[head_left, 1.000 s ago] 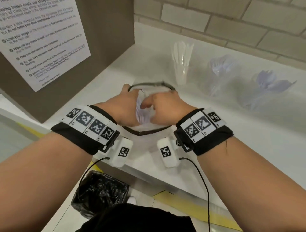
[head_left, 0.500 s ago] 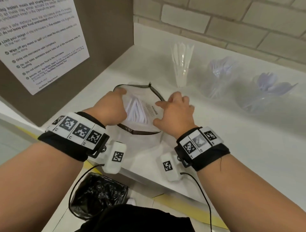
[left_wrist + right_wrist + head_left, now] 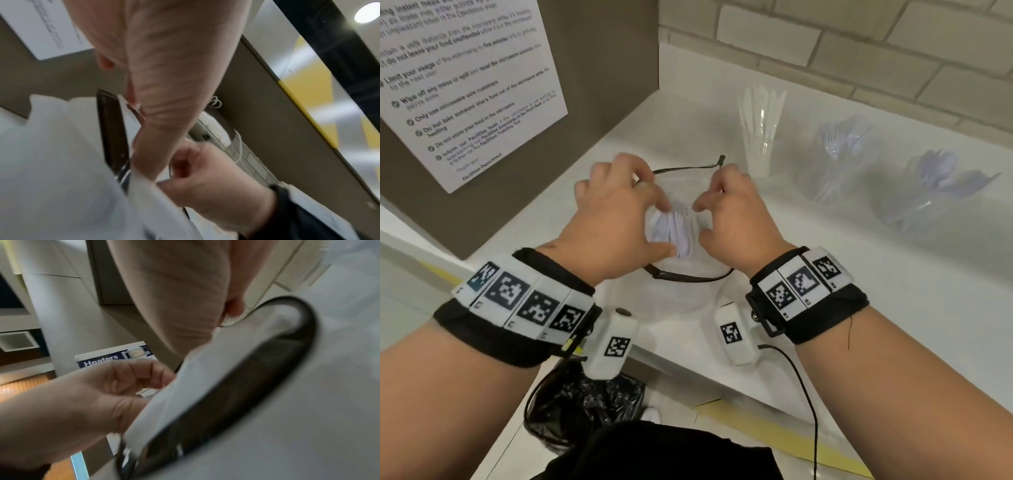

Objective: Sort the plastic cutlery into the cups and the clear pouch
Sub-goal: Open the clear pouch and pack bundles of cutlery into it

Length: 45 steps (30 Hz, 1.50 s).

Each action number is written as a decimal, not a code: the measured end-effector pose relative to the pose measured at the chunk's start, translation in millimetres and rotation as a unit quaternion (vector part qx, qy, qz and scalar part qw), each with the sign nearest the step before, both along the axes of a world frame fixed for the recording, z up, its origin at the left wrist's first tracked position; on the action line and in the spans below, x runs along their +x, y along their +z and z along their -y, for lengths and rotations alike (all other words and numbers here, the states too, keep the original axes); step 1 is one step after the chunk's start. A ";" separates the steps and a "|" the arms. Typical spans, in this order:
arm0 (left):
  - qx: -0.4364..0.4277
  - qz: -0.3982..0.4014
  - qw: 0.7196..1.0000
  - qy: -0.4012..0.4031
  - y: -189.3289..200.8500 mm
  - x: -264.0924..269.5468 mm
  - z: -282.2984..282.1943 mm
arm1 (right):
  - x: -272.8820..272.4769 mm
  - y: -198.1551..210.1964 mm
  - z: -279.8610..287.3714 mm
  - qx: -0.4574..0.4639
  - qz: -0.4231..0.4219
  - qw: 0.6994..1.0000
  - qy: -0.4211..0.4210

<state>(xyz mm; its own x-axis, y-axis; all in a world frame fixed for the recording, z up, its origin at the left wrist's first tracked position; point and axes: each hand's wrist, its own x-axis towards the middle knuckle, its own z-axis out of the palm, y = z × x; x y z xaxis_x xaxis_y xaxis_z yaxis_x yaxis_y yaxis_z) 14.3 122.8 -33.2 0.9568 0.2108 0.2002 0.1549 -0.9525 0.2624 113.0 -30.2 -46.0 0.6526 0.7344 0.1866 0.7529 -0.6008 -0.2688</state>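
Note:
A clear pouch with a black zipper rim stands open on the white counter, with a bundle of white plastic cutlery inside. My left hand grips the pouch's left side with curled fingers. My right hand pinches its right side near the zipper pull. In the wrist views the blurred black rim runs beside both hands. Behind stand a tall cup of knives, a cup of forks and a cup of spoons.
A brown panel with a printed notice closes the counter's left side. A brick wall runs behind the cups. A bin with a black bag sits on the floor below the counter's front edge.
Both hands have drawn closer over the pouch mouth, which was spread wide half a second ago. Their fingers are now curled on its sides.

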 end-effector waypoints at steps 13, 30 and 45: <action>0.133 -0.260 0.955 -0.041 -6.6 7.9 -7.3 | -4.8 -0.6 -18.5 -0.290 0.060 0.938 0.179; 0.072 -0.290 0.954 -0.027 1.4 3.1 -1.0 | 1.9 -2.8 -30.0 -0.350 -0.095 0.921 0.143; 0.091 -0.309 0.944 -0.072 2.9 0.9 -2.6 | 1.5 0.6 -38.2 -0.330 -0.163 0.920 0.139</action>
